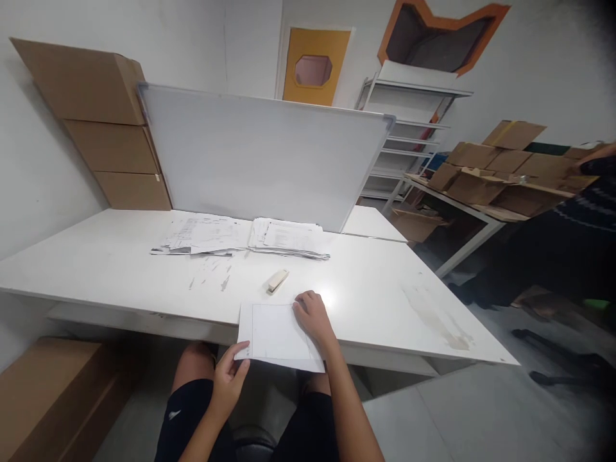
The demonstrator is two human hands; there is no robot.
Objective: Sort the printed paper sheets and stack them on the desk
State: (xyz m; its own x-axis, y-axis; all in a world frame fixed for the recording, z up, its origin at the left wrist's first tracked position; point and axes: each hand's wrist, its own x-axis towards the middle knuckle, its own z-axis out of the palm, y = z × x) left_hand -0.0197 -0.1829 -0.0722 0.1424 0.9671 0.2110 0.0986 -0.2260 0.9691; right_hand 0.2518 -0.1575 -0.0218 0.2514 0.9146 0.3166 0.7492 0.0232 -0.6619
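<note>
A sheet of paper (276, 333) with a thin printed frame lies partly over the near edge of the white table, its lower part sticking out above my lap. My left hand (228, 380) pinches its lower left side between thumb and fingers. At the sheet's upper right, my right hand (314, 316) has its fingers curled on the edge. Whether other sheets lie beneath this one I cannot tell. Just beyond the paper sits a cream-coloured stapler (278, 281), touched by neither hand.
Two piles of printed papers, a left pile (212, 234) and a right pile (291, 239), lie before a whiteboard (264, 160). Stacked cardboard boxes (113, 141) stand at the table's (375, 289) back left. A person in dark clothes (572, 237) is at the right near more boxes (510, 160).
</note>
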